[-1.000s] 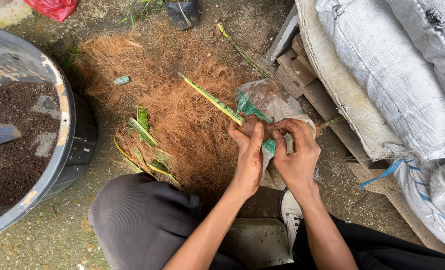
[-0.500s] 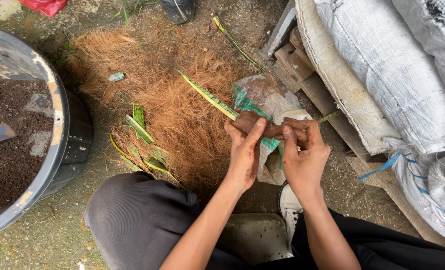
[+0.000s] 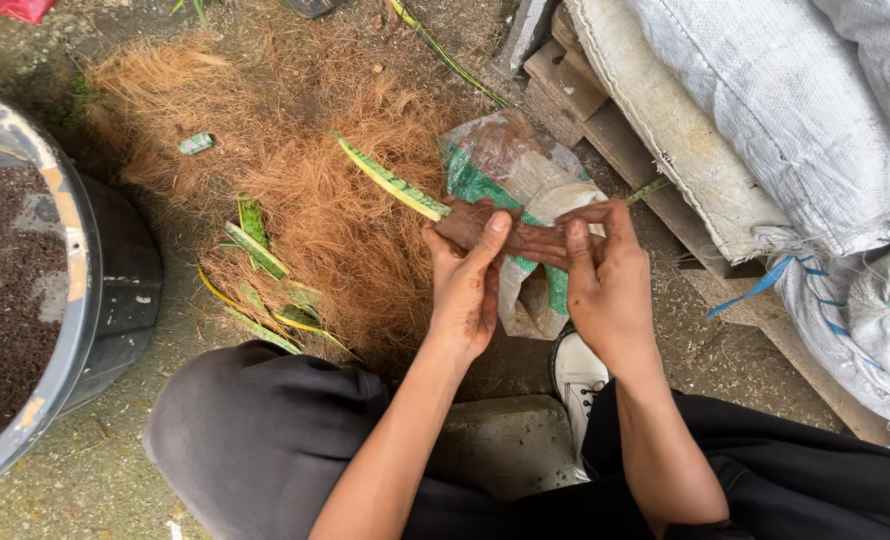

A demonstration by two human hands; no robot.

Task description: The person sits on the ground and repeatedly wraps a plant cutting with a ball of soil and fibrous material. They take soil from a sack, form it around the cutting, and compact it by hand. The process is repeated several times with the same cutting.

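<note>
Down between the knees of the crouching person, seen from the head camera, both hands meet over the ground. Both forearms reach up from the bottom of the picture, side by side and nearly parallel. The left hand (image 3: 465, 290) has its back to the camera, thumb stretched up and to the right, fingers curled under; its grip is closed on the base of a long green leaf cutting (image 3: 390, 185) with pale yellow edges. The right hand (image 3: 605, 280) faces it, thumb up and fingers reaching left, its grip closed on the same dark brown, soil-covered lump (image 3: 495, 232) at the cutting's base. The two hands touch across that lump.

From the grip, the cutting runs up and to the left, tilted, lying over a spread of brown coconut fibre (image 3: 295, 190) on the ground. Just behind the hands lies a crumpled plastic bag (image 3: 510, 165), clear with green print and smeared with soil. To the left, on the fibre's edge, lie several more short leaf cuttings (image 3: 260, 265), well apart from the hands. At far left stands a black tub (image 3: 115, 290) of dark soil. At right, white woven sacks (image 3: 765, 110) rest on a wooden pallet (image 3: 615, 130). A white shoe (image 3: 577, 375) shows below the right wrist.
</note>
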